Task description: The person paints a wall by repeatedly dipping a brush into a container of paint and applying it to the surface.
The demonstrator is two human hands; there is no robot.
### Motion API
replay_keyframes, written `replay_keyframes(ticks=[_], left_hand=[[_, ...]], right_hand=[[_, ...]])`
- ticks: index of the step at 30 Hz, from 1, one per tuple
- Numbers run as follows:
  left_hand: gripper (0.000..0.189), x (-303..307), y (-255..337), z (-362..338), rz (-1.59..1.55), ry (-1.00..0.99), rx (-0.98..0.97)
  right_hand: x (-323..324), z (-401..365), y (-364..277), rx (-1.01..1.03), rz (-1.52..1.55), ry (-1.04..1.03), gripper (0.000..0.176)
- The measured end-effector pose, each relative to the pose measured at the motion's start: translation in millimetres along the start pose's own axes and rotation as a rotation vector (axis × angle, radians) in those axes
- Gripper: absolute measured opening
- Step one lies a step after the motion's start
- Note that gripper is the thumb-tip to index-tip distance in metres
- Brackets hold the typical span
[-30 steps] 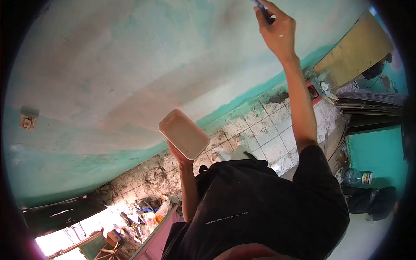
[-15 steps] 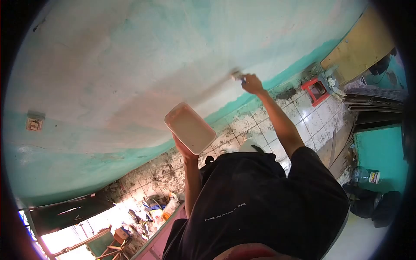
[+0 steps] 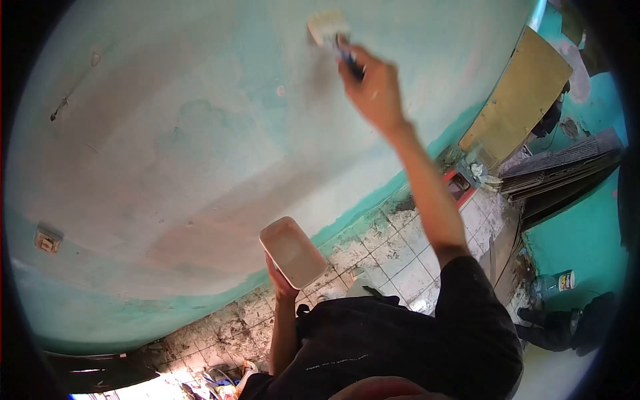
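Note:
My right hand (image 3: 375, 90) is closed round the dark handle of a paintbrush (image 3: 329, 30). The pale bristles meet the wall (image 3: 220, 127), high in the view, with a shadow just below them. Whitish paint thinly covers the turquoise wall, which shows through in patches and along its lower edge. My left hand (image 3: 283, 281) grips a rectangular plastic container (image 3: 293, 253) from its side and underneath, low in front of my body. The container is tilted in view, with whitish residue on its inner walls and bottom.
A tiled floor (image 3: 393, 247), stained with paint and dirt, runs along the wall's foot. At the right stand a red stool (image 3: 460, 187), a yellowish board (image 3: 517, 93) and stacked dark sheets (image 3: 567, 167). A socket (image 3: 48, 239) is at the wall's left. Clutter (image 3: 217, 383) lies at lower left.
My right hand has moved the paintbrush up the wall and a little left. The view has shifted upward, so the container now appears lower, still in my left hand.

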State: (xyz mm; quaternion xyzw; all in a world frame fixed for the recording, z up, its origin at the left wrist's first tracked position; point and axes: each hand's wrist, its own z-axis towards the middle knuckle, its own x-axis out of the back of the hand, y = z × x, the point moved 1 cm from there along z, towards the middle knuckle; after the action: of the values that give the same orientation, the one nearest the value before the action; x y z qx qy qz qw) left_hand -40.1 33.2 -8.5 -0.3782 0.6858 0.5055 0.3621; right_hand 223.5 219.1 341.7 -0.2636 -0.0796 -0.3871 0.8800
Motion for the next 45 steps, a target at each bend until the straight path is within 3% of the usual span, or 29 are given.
replay_keyframes(ticks=[4,7,9,13,16,17,19,20,21,22,26,27,31,34,36,38,40,41,43,45], left_hand=[[0.060,-11.6,-0.3,3.0,-0.029,-0.049,-0.005],[0.060,-8.5,10.9,0.0,0.006,-0.018,-0.032],[0.059,-5.4,17.0,-9.9,0.022,0.013,0.006],[0.059,-22.2,27.7,-14.8,0.071,-0.080,-0.075],[0.060,-12.2,24.7,-18.6,0.016,-0.108,-0.079],[0.061,-9.1,24.6,-17.4,-0.018,-0.106,-0.073],[0.061,-24.2,30.6,-25.4,0.019,-0.079,-0.077],[0.061,-29.7,33.0,-27.4,0.058,-0.044,-0.073],[0.061,-29.5,35.6,-27.0,0.056,-0.045,-0.080],[0.061,-27.4,38.4,-28.8,0.064,-0.055,-0.060],[0.061,-13.0,39.6,-31.5,0.088,-0.035,-0.087],[0.061,-7.5,38.0,-32.3,0.098,-0.033,-0.083],[0.061,15.1,19.8,-28.5,-0.004,-0.002,-0.177],[0.063,-2.2,19.6,-36.4,0.011,0.061,-0.125],[0.065,5.5,20.5,-31.3,0.035,0.030,-0.034],[0.065,-5.3,24.5,-30.2,0.059,-0.002,-0.043],[0.064,-16.0,25.1,-27.2,0.078,-0.027,-0.050],[0.063,-21.6,24.3,-23.4,-0.008,-0.112,-0.036],[0.062,-24.5,17.7,-20.3,-0.093,-0.188,-0.014],[0.059,-21.9,13.2,-10.2,-0.063,-0.194,-0.020]], right_hand=[[-81.8,-138.5,63.2,0.045,0.130,0.175,0.037],[-78.2,-199.4,75.0,-0.075,0.140,0.038,0.041],[-61.3,-225.7,79.7,-0.332,0.122,-0.342,0.043],[-20.6,-213.9,79.2,-0.170,0.239,-0.353,0.049],[17.5,-144.3,54.0,-0.352,0.535,-0.485,0.079],[36.1,-111.2,37.8,-0.269,0.440,-0.477,0.082],[51.5,-51.5,19.7,0.004,0.226,-0.259,0.071],[58.6,-21.5,22.0,0.198,0.090,-0.196,0.053],[67.8,2.2,3.2,0.259,-0.025,-0.090,0.040],[71.0,22.2,-4.8,0.355,-0.136,-0.006,0.039],[38.3,22.8,-0.2,0.304,-0.362,-0.001,0.047],[18.3,6.5,14.6,0.277,-0.459,-0.016,0.051],[-36.2,-111.7,49.8,0.136,-0.284,-0.166,0.063],[-41.4,-176.1,79.5,0.008,-0.233,-0.332,0.051],[-32.0,-196.3,91.9,-0.186,-0.124,-0.619,0.035],[-21.1,-177.7,102.4,-0.190,-0.163,-0.671,0.033],[0.2,-114.9,95.7,-0.029,-0.135,-0.673,0.028],[21.8,-65.4,66.2,-0.137,-0.186,-0.731,0.026],[53.5,10.4,30.8,0.077,-0.208,-0.513,0.022],[79.6,56.7,-8.2,0.102,-0.258,-0.375,0.018]])
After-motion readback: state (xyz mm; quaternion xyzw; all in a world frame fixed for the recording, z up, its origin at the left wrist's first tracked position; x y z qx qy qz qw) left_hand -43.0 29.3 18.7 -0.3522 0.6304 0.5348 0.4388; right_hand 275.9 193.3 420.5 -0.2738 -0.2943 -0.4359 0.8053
